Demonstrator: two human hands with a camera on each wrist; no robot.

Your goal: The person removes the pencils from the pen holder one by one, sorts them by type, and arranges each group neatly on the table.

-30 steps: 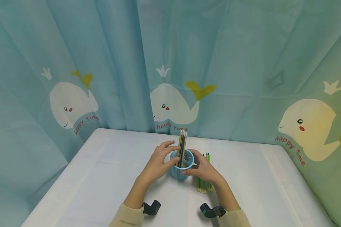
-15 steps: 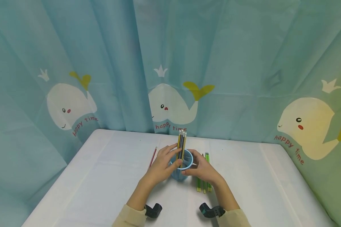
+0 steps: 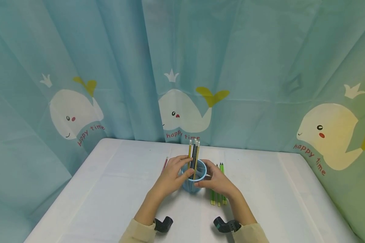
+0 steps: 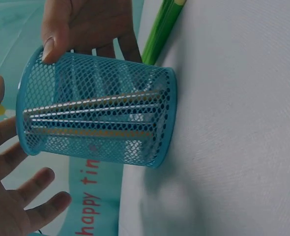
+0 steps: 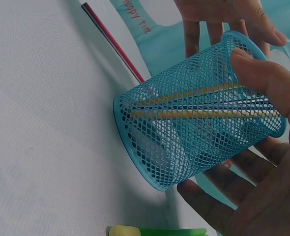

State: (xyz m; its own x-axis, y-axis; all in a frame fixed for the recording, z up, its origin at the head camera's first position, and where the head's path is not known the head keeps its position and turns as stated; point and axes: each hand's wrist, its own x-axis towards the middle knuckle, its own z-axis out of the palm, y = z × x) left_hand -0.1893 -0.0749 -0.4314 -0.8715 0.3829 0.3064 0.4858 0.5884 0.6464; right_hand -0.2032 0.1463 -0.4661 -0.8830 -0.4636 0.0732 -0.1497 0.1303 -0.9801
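Observation:
A light blue mesh pencil holder [image 3: 191,186] stands upright on the white table. Several pencils [image 3: 197,152], yellow-striped and dark with white eraser ends up, lean inside it. My right hand [image 3: 218,181] grips the holder from the right, thumb at the near rim and fingers round the far side. At the left of the opening is my left hand [image 3: 171,174], its thumb and fingers spread around the pencils at rim height. In the left wrist view those left fingers [image 4: 34,189] look extended and apart from one another, beside the mesh.
Green pencils [image 3: 213,197] lie on the table [image 3: 109,189] right of the holder, partly under the right hand. A red pencil [image 3: 165,164] lies behind the left hand. A whale-print curtain [image 3: 255,67] hangs along the table's back edge.
The pencils in the holder have fanned apart, one yellow pencil leaning off to the left. A red pencil has come into view behind the left hand. The right hand keeps its grip.

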